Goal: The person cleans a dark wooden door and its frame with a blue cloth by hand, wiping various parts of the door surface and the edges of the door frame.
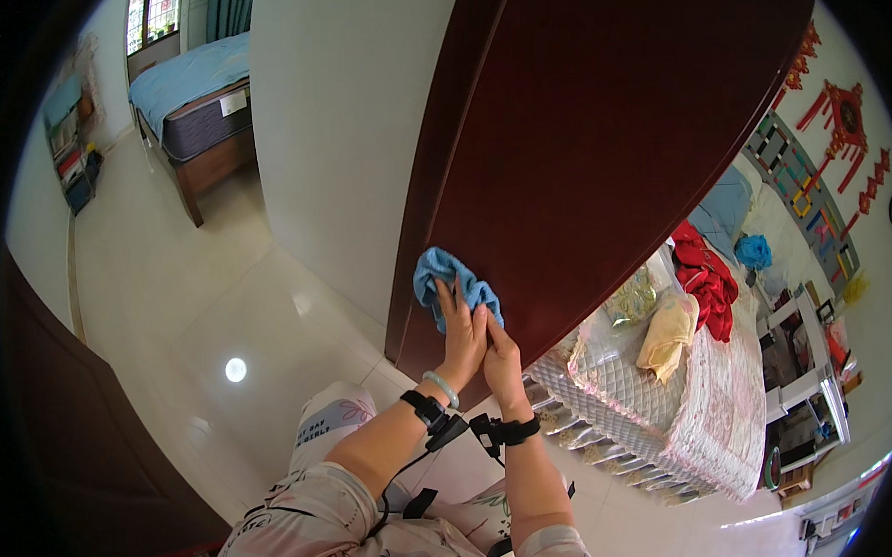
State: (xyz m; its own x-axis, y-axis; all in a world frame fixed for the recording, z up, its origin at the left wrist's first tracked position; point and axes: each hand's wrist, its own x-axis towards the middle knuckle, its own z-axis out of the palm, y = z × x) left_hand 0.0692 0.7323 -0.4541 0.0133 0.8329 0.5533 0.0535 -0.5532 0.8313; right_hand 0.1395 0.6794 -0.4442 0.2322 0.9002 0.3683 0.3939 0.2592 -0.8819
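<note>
A blue cloth lies bunched against the lower part of a dark red wooden door, near its left edge. My left hand presses on the cloth with its fingers spread over it; a pale bangle circles that wrist. Close against it, my right hand has its fingertips at the cloth's lower right edge, and whether they grip the fabric is hard to tell. Black straps with small devices and cables sit on both wrists.
Right of the door stands a bed with a quilted cover, a red garment and a folded yellow cloth. A white wall adjoins the door. Another bed is at the upper left, and a dark brown panel at the lower left.
</note>
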